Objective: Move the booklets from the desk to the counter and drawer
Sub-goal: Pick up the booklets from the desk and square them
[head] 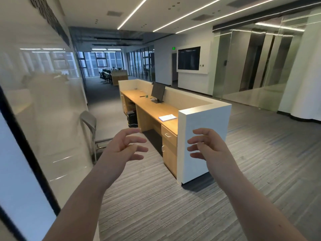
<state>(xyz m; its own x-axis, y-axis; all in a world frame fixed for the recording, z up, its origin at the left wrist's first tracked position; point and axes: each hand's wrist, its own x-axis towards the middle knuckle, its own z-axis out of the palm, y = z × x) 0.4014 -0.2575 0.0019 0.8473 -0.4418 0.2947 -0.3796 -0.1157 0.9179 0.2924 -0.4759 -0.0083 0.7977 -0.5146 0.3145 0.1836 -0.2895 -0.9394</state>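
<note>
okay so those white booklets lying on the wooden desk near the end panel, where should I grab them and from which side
Judging from here, take the flat white booklets by the long edge facing the open front of the light wooden desk. The white end panel and back partition block the other sides. They lie flat, so slide fingers under that edge, thumb on top. Both the left hand and right hand are empty.

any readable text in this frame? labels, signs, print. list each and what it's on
No text can be quoted.
Booklets on the desk: print too small to read.
Green sign above the doorway: too small.
Dark lettering on the glass wall, upper left: blurred and cut off.
</note>
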